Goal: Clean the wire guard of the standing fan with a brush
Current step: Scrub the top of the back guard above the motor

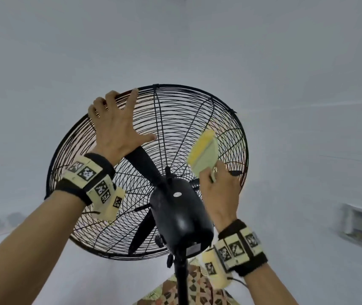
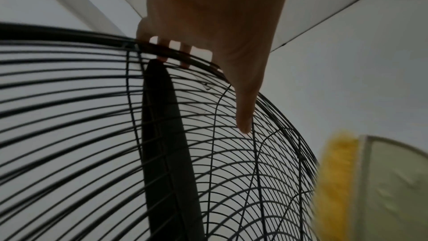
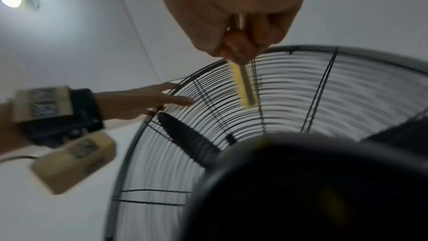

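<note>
Black wire guard point(image 1: 175, 119) of the standing fan is seen from behind and below, tilted upward, the motor housing point(image 1: 180, 219) at its centre and dark blades point(image 1: 144, 166) inside the cage.

Left hand point(image 1: 118, 128): fingers are hooked over the guard's upper-left rim, thumb point(image 2: 243, 113) laid flat against the rear wires. The guard is grasped and steadied there.

Right hand point(image 1: 219, 192): clenched around the handle of the brush point(image 1: 204, 153), pale green back with yellow bristles point(image 2: 336, 171). The brush head is held at the right side of the rear guard, above and right of the motor housing; bristles appear to meet the wires, though contact cannot be confirmed through the blur.

Step judged in hand: rear guard being brushed, right portion. For good work, strokes are best run along the concentric wires, then across the radial struts, with light pressure so bristles reach between wires without flexing the cage. The rim should be kept braced by the left hand so the head is not swung on its pole point(image 1: 181, 280). Fingers should be kept out of the brush's path.

Containers: none seen. A patterned cloth point(image 1: 197, 291) is visible below the pole.
</note>
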A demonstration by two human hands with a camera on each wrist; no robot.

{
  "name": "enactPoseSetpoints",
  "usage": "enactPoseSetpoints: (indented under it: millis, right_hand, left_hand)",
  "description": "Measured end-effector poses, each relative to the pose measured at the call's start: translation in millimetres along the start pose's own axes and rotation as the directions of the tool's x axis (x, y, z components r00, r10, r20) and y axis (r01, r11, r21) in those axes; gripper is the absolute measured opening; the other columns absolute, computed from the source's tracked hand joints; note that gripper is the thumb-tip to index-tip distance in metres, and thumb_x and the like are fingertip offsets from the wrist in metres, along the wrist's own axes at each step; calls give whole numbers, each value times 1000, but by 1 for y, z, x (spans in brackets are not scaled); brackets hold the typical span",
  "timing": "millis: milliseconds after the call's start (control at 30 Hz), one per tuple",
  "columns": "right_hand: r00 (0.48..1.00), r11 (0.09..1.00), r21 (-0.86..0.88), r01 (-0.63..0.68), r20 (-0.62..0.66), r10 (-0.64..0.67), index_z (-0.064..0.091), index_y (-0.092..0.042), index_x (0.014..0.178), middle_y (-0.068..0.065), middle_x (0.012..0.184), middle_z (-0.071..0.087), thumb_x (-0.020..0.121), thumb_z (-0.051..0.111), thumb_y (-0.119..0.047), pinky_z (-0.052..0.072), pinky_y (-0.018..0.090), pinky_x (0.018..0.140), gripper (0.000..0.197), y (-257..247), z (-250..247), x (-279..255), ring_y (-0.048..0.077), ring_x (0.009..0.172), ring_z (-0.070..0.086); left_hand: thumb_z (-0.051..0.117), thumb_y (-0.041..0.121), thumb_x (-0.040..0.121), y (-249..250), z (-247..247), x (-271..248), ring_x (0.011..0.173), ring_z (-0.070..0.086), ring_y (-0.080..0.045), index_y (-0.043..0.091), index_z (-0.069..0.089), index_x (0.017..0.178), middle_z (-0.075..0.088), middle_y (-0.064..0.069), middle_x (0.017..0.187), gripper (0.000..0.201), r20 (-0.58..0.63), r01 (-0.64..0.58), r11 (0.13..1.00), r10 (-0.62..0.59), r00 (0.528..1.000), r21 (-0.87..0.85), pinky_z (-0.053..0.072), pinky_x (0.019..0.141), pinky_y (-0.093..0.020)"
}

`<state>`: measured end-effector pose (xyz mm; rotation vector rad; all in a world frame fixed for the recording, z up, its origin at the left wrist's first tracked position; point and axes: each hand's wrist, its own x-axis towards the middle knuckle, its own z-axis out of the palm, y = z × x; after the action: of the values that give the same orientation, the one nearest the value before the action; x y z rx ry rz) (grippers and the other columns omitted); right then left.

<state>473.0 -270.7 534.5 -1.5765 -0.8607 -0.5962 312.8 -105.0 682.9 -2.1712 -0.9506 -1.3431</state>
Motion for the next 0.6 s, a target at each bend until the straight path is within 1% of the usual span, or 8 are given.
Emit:
enactPoseSetpoints:
  millis: [67, 133, 200, 267, 333, 400, 500, 600]
  right_hand:
    - [992, 992, -119, -40, 117, 54, 61, -12, 101, 6, 72, 65, 103, 46, -33, 47, 34, 52, 27, -9, 11, -8, 25, 64, 62]
    - [983, 981, -187, -44, 169, 77, 62, -10, 105, 6, 76, 64, 104, 44, -33, 53, 37, 54, 30, -17, 21, -12, 25, 67, 63]
    - [981, 967, -247, -60, 163, 102, 61, -10, 109, 4, 79, 60, 106, 43, -31, 44, 33, 55, 28, -25, 25, -11, 23, 70, 57]
    - [980, 943, -313, -110, 121, 155, 60, -8, 114, 8, 85, 59, 106, 42, -30, 37, 31, 59, 29, -26, 25, -8, 23, 73, 50]
    - [972, 922, -338, -190, 68, 225, 60, -7, 119, 10, 89, 61, 106, 42, -30, 37, 31, 61, 32, -26, 22, -8, 23, 76, 47]
    - [963, 913, -338, -226, 65, 263, 58, -8, 125, 9, 90, 60, 107, 41, -31, 37, 31, 62, 34, -32, 24, -13, 22, 77, 46]
    - [975, 935, -332, -129, 128, 180, 55, -8, 133, 12, 100, 66, 109, 38, -31, 37, 31, 64, 38, -48, 38, -19, 21, 78, 49]
    - [975, 986, -153, -69, 199, 99, 64, -8, 116, 12, 95, 70, 108, 44, -31, 42, 31, 60, 32, -43, 38, -15, 24, 78, 62]
  left_hand:
    - [83, 81, 55, 9, 3, 8, 141, 29, -50, 23, 23, 160, 30, -27, 152, 133, 58, -12, 1000, 11, 998, 17, 17, 119, -70]
    - [87, 76, 55, 17, 6, 17, 147, 25, -47, 16, 25, 158, 28, -26, 156, 135, 87, -52, 998, 54, 995, -27, 10, 123, -68]
    - [89, 73, 55, 22, 9, 26, 149, 25, -43, 14, 27, 159, 29, -23, 159, 135, 97, -110, 992, 115, 989, -60, 11, 125, -64]
    - [88, 75, 54, 25, 8, 32, 145, 30, -43, 23, 26, 161, 31, -22, 157, 135, 100, -153, 987, 157, 983, -48, 17, 123, -62]
    - [87, 78, 53, 27, 8, 34, 139, 33, -44, 34, 23, 162, 32, -23, 153, 134, 105, -155, 988, 157, 982, -24, 22, 120, -61]
    - [83, 82, 52, 30, 7, 33, 136, 34, -45, 40, 18, 163, 32, -24, 150, 135, 105, -146, 989, 144, 984, 8, 25, 118, -63]
    - [81, 84, 53, 32, 6, 29, 136, 34, -44, 43, 14, 164, 32, -24, 150, 135, 97, -122, 992, 118, 988, 38, 26, 117, -62]
    - [84, 81, 52, 28, 4, 24, 136, 34, -44, 44, 18, 163, 33, -24, 149, 135, 88, -64, 997, 62, 994, 30, 26, 117, -61]
